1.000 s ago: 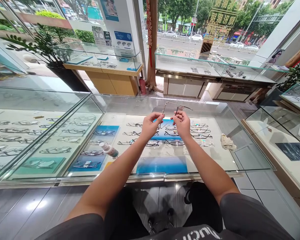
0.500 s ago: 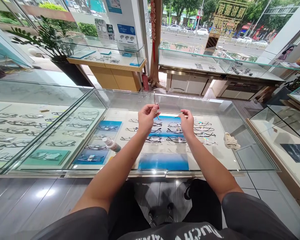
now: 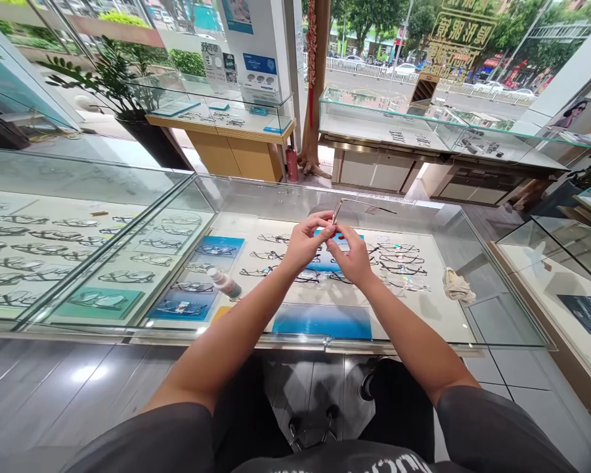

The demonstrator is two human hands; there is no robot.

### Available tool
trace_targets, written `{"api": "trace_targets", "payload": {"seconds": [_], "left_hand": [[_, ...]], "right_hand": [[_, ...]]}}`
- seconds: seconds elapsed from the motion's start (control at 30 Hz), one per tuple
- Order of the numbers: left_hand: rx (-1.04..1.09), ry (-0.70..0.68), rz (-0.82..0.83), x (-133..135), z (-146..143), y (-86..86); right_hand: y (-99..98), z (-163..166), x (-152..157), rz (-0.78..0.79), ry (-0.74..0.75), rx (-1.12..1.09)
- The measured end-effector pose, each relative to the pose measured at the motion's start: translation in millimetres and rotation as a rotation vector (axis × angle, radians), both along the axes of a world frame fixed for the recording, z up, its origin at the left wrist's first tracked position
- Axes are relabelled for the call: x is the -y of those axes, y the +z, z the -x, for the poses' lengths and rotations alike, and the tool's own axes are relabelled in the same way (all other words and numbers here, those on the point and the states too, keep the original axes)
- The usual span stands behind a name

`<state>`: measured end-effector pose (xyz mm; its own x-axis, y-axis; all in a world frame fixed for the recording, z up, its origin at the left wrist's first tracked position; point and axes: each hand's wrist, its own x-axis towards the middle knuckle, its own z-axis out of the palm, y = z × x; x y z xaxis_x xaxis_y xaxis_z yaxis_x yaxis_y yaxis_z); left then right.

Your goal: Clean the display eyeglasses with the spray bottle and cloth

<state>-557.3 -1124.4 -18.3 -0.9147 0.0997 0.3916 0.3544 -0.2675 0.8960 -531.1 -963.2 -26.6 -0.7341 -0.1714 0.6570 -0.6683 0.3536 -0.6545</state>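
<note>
My left hand [image 3: 306,242] and my right hand [image 3: 350,255] are held close together above a glass display counter [image 3: 423,217]. Both pinch a thin metal pair of glasses [image 3: 359,205], whose temple arms stick out to the right above the fingers. Under the glass, rows of eyeglass frames [image 3: 398,259] lie on a white and blue tray. A small spray bottle [image 3: 225,282] lies on the counter top to the left of my left forearm. A crumpled pale cloth [image 3: 457,287] rests on the glass to the right of my right arm.
A second glass case [image 3: 79,217] full of frames joins on the left. Further display counters [image 3: 256,125] stand by the shop window, beside a potted plant [image 3: 118,85]. A red fire extinguisher [image 3: 292,165] stands on the floor. My dark-clad knees are below.
My hands, held apart half a second ago, have come together again over the counter. The glasses have turned, with the temples now pointing right. The view has shifted slightly.
</note>
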Motion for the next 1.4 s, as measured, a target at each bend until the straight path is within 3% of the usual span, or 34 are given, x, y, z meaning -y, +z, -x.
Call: {"api": "trace_targets", "payload": {"seconds": [0.1,0.2,0.37,0.5,0.57,0.6,0.7,0.83,0.9,1.0,1.1,1.2,1.3,1.4], "left_hand": [[-0.017,0.036,0.011,-2.0,-1.2,2.2],[-0.063,0.142,0.147,-3.6,-14.8,12.0],[-0.258,0.467,0.388,9.5,-87.6,25.9],[-0.572,1.085,0.415,47.6,-144.4,0.9],[-0.443,1.265,0.442,74.0,-155.6,-20.0],[-0.292,1.265,0.475,87.6,-157.2,-30.2],[0.107,1.078,0.535,122.9,-152.8,-52.8],[0.261,0.860,0.608,143.6,-141.9,-55.3],[0.205,0.851,0.569,141.3,-132.7,-43.8],[0.099,0.728,0.353,125.5,-106.2,-12.7],[0.093,0.436,0.095,98.6,-65.0,26.6],[0.149,0.130,-0.032,66.1,-23.5,57.3],[0.238,-0.098,-0.050,37.8,2.2,67.4],[0.306,-0.237,-0.059,24.3,8.0,61.3]], "right_hand": [[0.2,-0.7,0.0,0.054,0.042,0.005],[-0.7,0.1,-0.7,0.112,0.043,0.037],[-2.6,2.9,-3.5,0.169,-0.004,0.086],[-3.8,2.5,-4.1,0.182,-0.021,0.102],[-4.0,2.2,-3.8,0.181,-0.032,0.107],[-3.9,2.3,-3.6,0.179,-0.039,0.109],[-3.5,3.2,-3.2,0.183,-0.057,0.116],[-2.3,4.9,-3.8,0.208,-0.078,0.128],[-1.5,5.8,-4.5,0.219,-0.094,0.133],[0.1,7.8,-6.5,0.226,-0.113,0.143],[1.4,10.9,-9.6,0.257,-0.119,0.156],[1.9,14.1,-13.2,0.298,-0.130,0.178],[2.0,15.7,-15.5,0.300,-0.125,0.194],[2.5,14.1,-15.1,0.287,-0.092,0.205]]}}
